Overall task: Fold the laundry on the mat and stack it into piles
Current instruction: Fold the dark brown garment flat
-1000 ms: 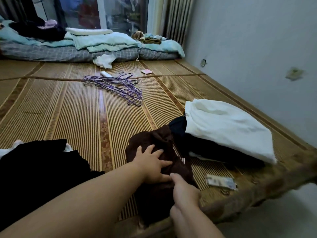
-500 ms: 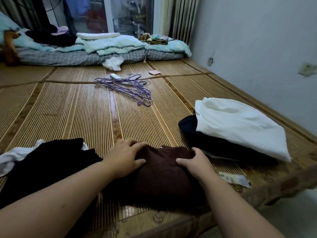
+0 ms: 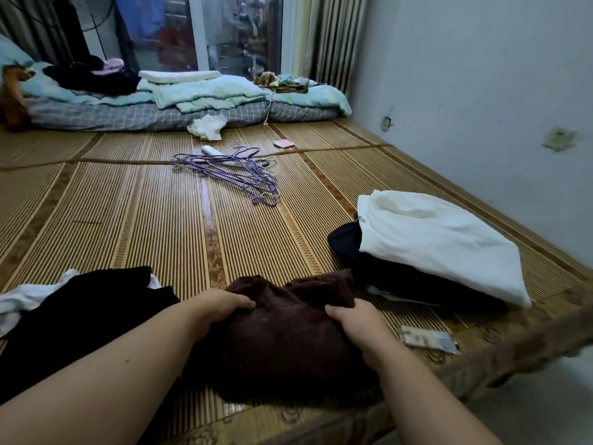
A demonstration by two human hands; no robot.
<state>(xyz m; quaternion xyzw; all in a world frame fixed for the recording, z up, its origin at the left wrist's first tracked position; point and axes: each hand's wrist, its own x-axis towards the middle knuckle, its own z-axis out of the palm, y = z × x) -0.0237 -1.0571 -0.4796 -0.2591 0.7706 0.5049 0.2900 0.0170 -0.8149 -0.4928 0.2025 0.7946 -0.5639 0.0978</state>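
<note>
A dark brown garment (image 3: 285,335) lies bunched on the bamboo mat (image 3: 167,226) near its front edge. My left hand (image 3: 221,306) grips its left side with the fingers curled into the cloth. My right hand (image 3: 356,322) grips its right side the same way. To the right lies a pile with a white garment (image 3: 439,239) on top of dark clothes (image 3: 346,242). At the left sits a heap of black cloth (image 3: 77,313) with white cloth (image 3: 22,300) under it.
Purple wire hangers (image 3: 231,171) lie mid-mat. Behind them are a crumpled white cloth (image 3: 207,126), a small pink item (image 3: 283,143) and folded bedding (image 3: 205,94) along the back. A flat packet (image 3: 428,339) lies by the front edge. A wall runs along the right.
The brown garment has been pulled from an upright bunch into a wider spread, and my hands have moved apart to its two sides. My fingers have curled tighter into the cloth.
</note>
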